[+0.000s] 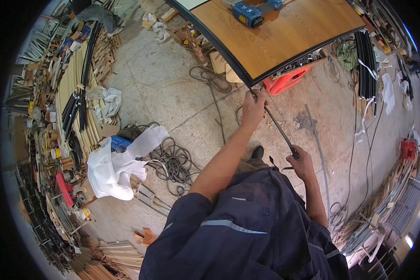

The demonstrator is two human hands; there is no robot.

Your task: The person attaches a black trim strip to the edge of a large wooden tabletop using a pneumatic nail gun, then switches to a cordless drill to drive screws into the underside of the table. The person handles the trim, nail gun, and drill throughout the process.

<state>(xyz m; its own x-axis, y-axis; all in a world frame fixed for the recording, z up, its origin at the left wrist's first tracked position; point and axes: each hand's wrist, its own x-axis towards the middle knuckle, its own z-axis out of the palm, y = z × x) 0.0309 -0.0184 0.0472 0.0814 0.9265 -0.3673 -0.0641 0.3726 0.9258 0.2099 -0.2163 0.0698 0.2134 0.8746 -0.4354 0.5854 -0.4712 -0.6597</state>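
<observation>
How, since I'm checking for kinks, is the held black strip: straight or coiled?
Nearly straight: the black strip spans left hand to right hand without loops.

The frame's upper edge cuts off the wood-grained surface [308, 32]. Right of centre, the left hand [254, 109] and right hand [301, 163] hide parts of the dark strip [280, 128]; small far-left clutter [43, 88] is indistinct.

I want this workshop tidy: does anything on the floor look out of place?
Yes: left of centre, dark cable lies tangled on the floor beside crumpled white sheeting; its loops overlap instead of forming a neat coil.
</observation>
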